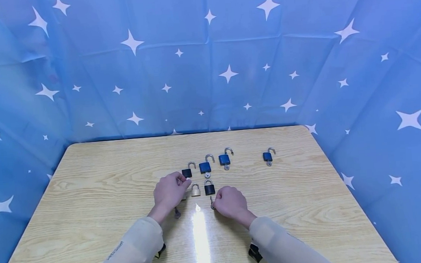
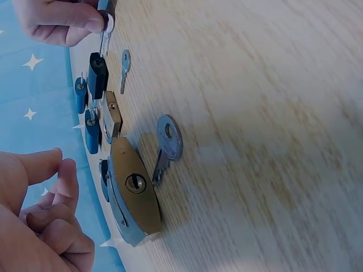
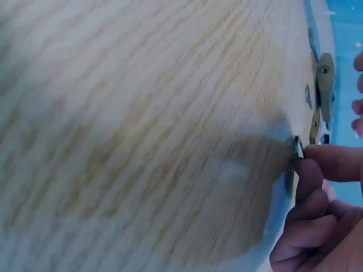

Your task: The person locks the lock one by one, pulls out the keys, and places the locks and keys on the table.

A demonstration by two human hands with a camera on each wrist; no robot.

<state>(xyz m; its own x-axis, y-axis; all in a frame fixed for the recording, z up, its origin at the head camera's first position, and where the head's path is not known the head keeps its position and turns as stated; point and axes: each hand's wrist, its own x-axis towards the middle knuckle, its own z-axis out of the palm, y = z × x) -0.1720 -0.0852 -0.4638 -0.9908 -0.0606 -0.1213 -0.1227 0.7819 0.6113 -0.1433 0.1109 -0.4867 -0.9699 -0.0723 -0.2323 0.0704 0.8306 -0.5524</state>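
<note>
My right hand [image 1: 231,203] pinches a key [image 2: 109,24] between thumb and forefinger, just in front of a closed black padlock [image 1: 209,188]. My left hand [image 1: 169,193] hovers beside an opened black padlock [image 1: 186,173] that has a key in it. Its thumb and forefinger are close together, with nothing visible between them in the left wrist view. A closed small brass padlock [image 1: 195,193] stands between the hands, with a small key [image 2: 125,62] in front. Partly hidden under my left hand is a larger brass padlock [image 2: 136,187], a big key [image 2: 169,137] lying by it.
Behind the hands lie two opened blue padlocks [image 1: 205,167] with keys in them. A third blue padlock [image 1: 267,156] lies apart to the right, opened too. The wooden table [image 1: 311,206] ends at a blue star-patterned curtain [image 1: 206,66].
</note>
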